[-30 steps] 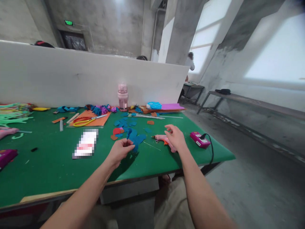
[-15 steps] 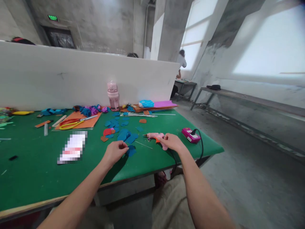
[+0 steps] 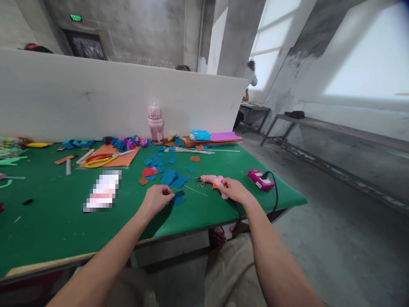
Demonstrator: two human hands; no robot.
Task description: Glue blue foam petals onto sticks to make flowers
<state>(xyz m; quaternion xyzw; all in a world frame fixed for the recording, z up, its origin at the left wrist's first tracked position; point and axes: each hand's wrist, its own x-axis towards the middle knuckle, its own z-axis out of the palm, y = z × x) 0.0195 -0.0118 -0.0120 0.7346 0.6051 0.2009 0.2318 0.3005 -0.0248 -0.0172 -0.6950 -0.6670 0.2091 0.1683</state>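
Observation:
My left hand (image 3: 157, 198) is closed in a pinch at the edge of a blue piece (image 3: 179, 198) low on the green table (image 3: 105, 230). On the right, my right hand (image 3: 234, 190) has its fingers closed round the handle of a pink glue gun (image 3: 211, 179), whose nozzle points left. A thin wire (image 3: 195, 190) lies between the hands. Beyond my left hand are larger blue pieces (image 3: 169, 176), and a red piece (image 3: 147, 172) lies among small blue and brown ones.
A magenta power box (image 3: 261, 180) with a black cord sits at the right. Red and yellow scissors (image 3: 101, 160) rest on orange sheets at the left. A pink bottle (image 3: 156, 124) stands by the white partition (image 3: 121, 98). A person (image 3: 251, 76) is in the background.
The view has shifted slightly, so everything appears a little further right and mostly higher. Both hands keep nearly the same places on the table.

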